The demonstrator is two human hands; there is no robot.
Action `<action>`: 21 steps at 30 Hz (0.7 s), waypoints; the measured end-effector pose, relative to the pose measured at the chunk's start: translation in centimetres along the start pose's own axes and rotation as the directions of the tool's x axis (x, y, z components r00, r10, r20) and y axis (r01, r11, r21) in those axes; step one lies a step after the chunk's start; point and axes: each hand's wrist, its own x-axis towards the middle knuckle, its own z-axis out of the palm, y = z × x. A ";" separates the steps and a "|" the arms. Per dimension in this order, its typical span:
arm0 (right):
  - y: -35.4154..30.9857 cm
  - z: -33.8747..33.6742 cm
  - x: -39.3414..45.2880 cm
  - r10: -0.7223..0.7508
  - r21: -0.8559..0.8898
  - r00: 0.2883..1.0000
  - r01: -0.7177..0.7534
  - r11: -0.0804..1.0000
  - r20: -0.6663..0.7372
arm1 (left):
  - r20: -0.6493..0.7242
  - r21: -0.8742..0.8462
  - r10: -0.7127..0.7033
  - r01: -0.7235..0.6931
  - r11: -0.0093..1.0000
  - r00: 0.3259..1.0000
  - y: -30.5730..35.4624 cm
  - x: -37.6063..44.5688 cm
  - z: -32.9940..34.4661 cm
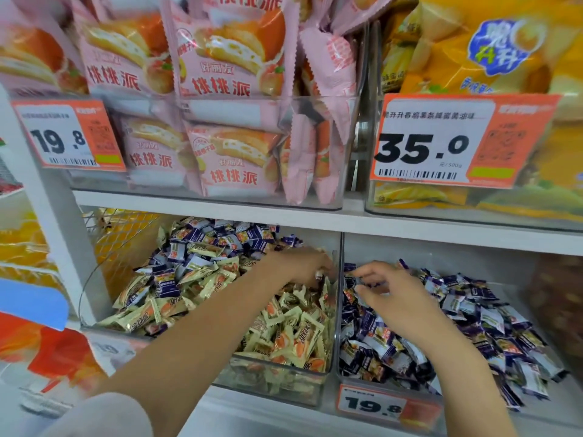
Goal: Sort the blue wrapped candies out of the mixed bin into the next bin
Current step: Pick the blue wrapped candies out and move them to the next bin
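While the left hand (303, 266) reaches into the mixed bin (277, 378), fingers curled on a small wrapped piece near the divider, the right hand (388, 291) pinches a blue wrapped candy (350, 269) over the next bin (388, 389), where more blue candies (479, 313) lie piled.

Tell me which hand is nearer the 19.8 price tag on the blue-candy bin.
Right. The right hand hovers over the blue-candy bin, behind its 19.8 price tag; the left hand is in the mixed bin, farther left.
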 end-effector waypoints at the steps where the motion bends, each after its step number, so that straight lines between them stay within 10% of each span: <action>1: 0.1 -0.1 0.1 0.002 0.008 1.000 -0.002 1.000 -0.013 | 0.035 0.052 -0.030 0.028 0.998 0.999 0.4 0.3 0.0; 12: 0.8 -0.9 0.1 -0.002 0.017 1.000 0.003 1.000 -0.026 | 0.108 0.071 -0.059 0.051 0.996 0.992 -0.1 1.0 0.2; 18: 0.5 -1.5 -0.6 -0.037 0.078 0.998 0.040 0.996 -0.047 | -0.243 -0.360 -0.109 0.015 0.933 0.964 -1.1 -4.0 -1.6; 21: -1.1 -1.9 -1.5 -0.110 0.177 0.978 0.141 0.974 -0.178 | -0.391 -0.303 -0.134 0.010 0.953 0.911 -0.2 -7.7 -1.7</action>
